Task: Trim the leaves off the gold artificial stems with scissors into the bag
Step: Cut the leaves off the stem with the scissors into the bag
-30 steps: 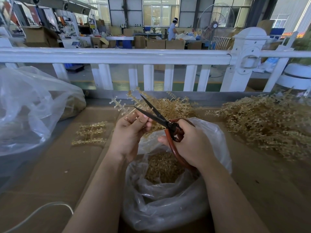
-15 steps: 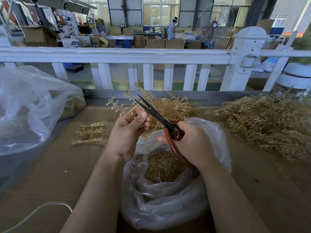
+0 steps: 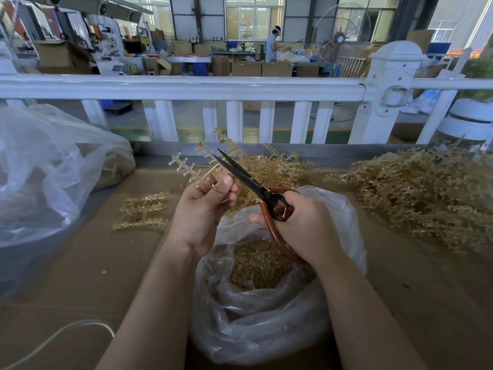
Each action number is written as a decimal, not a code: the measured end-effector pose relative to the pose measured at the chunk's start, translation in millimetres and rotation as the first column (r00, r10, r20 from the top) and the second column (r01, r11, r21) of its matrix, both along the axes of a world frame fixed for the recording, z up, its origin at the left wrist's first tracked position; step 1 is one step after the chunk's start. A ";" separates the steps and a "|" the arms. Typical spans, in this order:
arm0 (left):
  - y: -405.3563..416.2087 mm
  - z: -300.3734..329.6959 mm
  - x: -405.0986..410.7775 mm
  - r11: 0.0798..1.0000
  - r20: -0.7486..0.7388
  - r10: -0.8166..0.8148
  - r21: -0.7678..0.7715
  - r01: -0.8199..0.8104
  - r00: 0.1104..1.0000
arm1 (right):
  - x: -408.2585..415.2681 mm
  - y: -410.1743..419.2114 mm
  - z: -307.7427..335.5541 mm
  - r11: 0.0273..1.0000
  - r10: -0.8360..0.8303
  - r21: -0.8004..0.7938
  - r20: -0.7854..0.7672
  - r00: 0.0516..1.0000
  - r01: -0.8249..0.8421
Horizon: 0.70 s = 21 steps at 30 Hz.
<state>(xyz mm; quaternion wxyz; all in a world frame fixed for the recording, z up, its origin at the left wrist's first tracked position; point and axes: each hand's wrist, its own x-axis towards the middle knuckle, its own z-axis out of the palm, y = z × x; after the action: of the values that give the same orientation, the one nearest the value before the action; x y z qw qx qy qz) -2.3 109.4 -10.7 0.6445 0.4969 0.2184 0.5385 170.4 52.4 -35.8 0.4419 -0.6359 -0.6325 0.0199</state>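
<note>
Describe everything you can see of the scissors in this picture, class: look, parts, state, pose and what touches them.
The scissors have two long, dark, pointed blades that look like metal, and large reddish-brown loop handles. The blades stand almost closed, pointing up and away to the left, over the open plastic bag. The right hand grips the handles. The blades reach the gold stem held by the left hand.

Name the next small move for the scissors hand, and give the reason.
Probably reopen the scissors and set the blades at the next leaf. The right hand holds them nearly closed beside the gold stem that the left hand pinches above the bag, and leaves remain on the stem.
</note>
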 end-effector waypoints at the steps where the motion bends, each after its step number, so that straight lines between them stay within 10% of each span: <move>1: -0.2 0.2 0.3 1.000 0.004 0.005 -0.023 -0.005 1.000 | -0.7 0.0 -0.1 1.000 0.016 -0.004 -0.043 0.999 -0.016; 8: -3.5 -3.1 5.8 0.991 -0.159 -0.009 -0.131 -0.012 0.987 | -6.9 2.2 6.8 0.989 0.142 0.018 -0.442 0.886 -0.150; 21: -7.8 -6.2 15.5 0.988 -0.241 -0.068 -0.149 0.033 0.968 | -4.6 9.1 6.3 0.989 0.127 0.007 -0.520 0.844 -0.144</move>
<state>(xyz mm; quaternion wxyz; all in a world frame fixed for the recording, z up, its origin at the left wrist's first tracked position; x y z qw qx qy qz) 13.2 101.6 -17.0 0.6604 0.5172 0.3218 0.4392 165.8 61.5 -29.5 0.5833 -0.5676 -0.5327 0.2321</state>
